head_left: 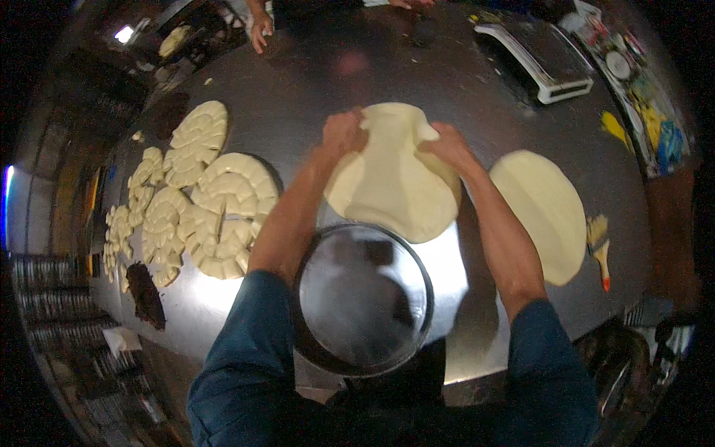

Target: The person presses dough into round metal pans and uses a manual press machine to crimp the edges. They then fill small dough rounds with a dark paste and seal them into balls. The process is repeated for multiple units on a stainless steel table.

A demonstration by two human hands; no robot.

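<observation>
On a steel worktable [298, 89] | left hand [344, 134] and right hand [447, 145] are gripping the far edge of a pale round dough sheet [395, 186] | sheet is lying above a round metal pan [363, 298] | second dough round [544, 212] is resting right.

dough sheet [395, 186] matt, soft; round pan [363, 298] shiny metal; table [313, 89] brushed glossy steel.
</observation>
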